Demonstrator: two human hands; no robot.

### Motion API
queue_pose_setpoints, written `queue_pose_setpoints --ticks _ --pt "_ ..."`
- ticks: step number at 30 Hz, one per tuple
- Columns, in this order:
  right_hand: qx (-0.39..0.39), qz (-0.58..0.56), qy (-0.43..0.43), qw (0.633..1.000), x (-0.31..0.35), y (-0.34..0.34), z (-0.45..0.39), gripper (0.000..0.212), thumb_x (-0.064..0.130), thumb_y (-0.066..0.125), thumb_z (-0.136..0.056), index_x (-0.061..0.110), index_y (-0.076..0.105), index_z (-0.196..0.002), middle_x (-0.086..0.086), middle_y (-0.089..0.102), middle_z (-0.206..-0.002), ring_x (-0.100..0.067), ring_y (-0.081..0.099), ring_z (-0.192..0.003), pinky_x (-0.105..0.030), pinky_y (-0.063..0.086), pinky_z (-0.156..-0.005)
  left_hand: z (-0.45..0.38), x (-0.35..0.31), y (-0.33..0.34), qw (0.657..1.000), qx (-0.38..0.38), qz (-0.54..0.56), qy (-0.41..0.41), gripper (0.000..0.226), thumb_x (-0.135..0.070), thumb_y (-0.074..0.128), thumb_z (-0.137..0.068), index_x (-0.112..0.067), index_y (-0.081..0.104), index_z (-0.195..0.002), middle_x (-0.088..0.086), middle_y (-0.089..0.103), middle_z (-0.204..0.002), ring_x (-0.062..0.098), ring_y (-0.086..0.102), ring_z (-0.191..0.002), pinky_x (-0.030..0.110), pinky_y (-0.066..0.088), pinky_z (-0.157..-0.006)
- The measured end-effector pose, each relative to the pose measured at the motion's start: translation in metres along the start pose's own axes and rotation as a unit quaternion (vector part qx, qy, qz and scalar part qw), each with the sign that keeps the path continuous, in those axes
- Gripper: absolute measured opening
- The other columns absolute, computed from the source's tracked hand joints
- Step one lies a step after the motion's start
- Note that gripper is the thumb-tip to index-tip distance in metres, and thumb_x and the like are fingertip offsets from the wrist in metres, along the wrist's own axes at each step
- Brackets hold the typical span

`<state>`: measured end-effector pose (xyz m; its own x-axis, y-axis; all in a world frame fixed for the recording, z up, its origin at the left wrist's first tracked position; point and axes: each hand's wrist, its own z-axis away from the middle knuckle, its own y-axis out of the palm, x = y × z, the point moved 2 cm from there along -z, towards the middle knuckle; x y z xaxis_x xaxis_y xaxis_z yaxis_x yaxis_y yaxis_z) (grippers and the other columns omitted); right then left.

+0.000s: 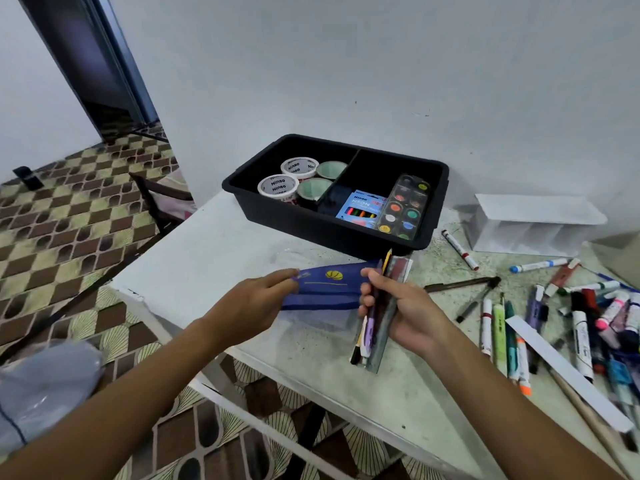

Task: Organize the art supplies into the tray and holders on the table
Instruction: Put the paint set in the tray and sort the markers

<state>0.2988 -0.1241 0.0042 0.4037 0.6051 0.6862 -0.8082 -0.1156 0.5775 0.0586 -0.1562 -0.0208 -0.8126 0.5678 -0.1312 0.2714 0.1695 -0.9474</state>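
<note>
The tray (346, 233) sits on the tabletop (207, 258). In its left compartment stand tape rolls (278, 188); in its right lie a paint palette (403, 206) and a crayon box (362, 209). Right of the tray stands a holder (533, 223), with scattered markers (554, 323) in front of it.

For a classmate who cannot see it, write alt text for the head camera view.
A person's left hand holds a blue pouch while the right hand grips a bundle of pens over a table; behind sits a black tray of tape rolls and paints.
</note>
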Motion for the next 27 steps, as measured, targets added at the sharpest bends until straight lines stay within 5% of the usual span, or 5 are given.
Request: queue_pose_setpoints --ticks 8,11,21,25,27 --pt "0.043 -0.067 0.089 0.993 -0.025 0.033 0.003 0.019 0.009 0.064 -0.077 0.005 0.061 -0.095 -0.01 0.063 -0.075 -0.019 0.062 -0.06 -0.032 0.056 -0.058 -0.013 0.005 -0.003 0.998 -0.032 -0.004 -0.046 0.027 -0.003 0.068 -0.083 -0.003 0.069 -0.11 0.02 0.064 -0.124 0.039 0.069 -0.09 0.038 0.059 -0.073" --pt "0.031 -0.118 0.1 0.988 -0.028 0.044 0.004 0.004 0.005 0.057 -0.089 0.002 0.06 -0.088 -0.013 0.064 -0.077 -0.02 0.065 -0.063 -0.035 0.059 -0.06 -0.014 0.006 -0.005 0.997 -0.024 0.046 -0.059 0.044 -0.016 0.063 -0.08 -0.003 0.063 -0.122 0.014 0.063 -0.127 0.034 0.066 -0.101 0.034 0.056 -0.081" --pt "-0.054 -0.171 0.051 0.983 -0.036 0.059 -0.009 0.017 -0.001 0.043 -0.098 0.008 0.054 -0.089 -0.011 0.06 -0.077 -0.02 0.058 -0.07 -0.038 0.049 -0.069 -0.013 0.003 -0.004 0.993 -0.028 0.091 -0.073 0.067 -0.04 0.072 -0.074 -0.009 0.056 -0.132 0.007 0.06 -0.13 0.023 0.059 -0.111 0.026 0.048 -0.091" --pt "0.069 0.059 -0.08 0.993 -0.027 0.062 0.009 0.018 -0.001 0.046 -0.098 0.01 0.054 -0.108 -0.008 0.06 -0.077 -0.015 0.056 -0.062 -0.032 0.05 -0.064 -0.007 0.004 -0.007 0.989 -0.027 0.127 -0.071 0.069 -0.047 0.068 -0.075 -0.014 0.053 -0.134 0.002 0.058 -0.13 0.016 0.057 -0.107 0.022 0.051 -0.085" --pt "0.129 0.281 -0.184 0.933 -0.011 0.07 0.022 0.022 -0.001 0.046 -0.098 0.016 0.053 -0.11 -0.003 0.058 -0.079 -0.012 0.054 -0.065 -0.026 0.049 -0.066 -0.009 0.004 -0.01 0.987 -0.02 0.148 -0.059 0.067 -0.049 0.066 -0.077 -0.015 0.054 -0.133 -0.001 0.059 -0.127 0.012 0.057 -0.103 0.017 0.051 -0.082"
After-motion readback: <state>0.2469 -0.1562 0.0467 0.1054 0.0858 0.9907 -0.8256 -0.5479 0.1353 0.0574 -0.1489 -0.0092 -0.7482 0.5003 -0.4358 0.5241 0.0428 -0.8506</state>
